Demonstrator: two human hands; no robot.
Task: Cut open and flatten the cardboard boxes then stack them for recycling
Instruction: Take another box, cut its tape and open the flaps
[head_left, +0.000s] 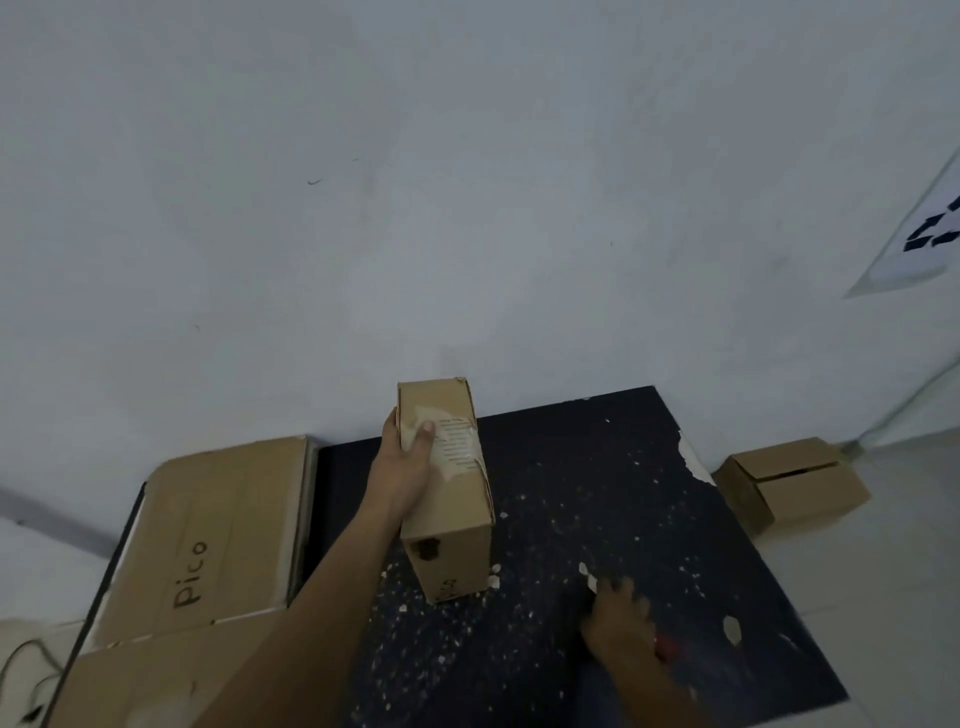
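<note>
- Right now the left hand (410, 452) grips the upright cardboard box (447, 493) at centre frame, thumb across its taped top face and fingers wrapped round the left side; the box stands on a dark speckled mat (649, 493).
- Low and right of centre, the right hand (618, 618) rests on the mat with fingers curled over something red (667, 647), possibly a cutter; it is blurred, so I cannot tell whether the hand really holds it.
- At lower left lies flattened cardboard (218, 530) marked "Pico", apparently the growing stack; at the right edge of the mat sits another small box (789, 483), not yet flattened.
- Judging by this, the step in hand is steadying the centre box for opening, with its tape (460, 441) partly peeled but the box closed.
- Next, the right hand likely needs to bring the tool up to the taped seam and slit along it, blade kept away from the left thumb.
</note>
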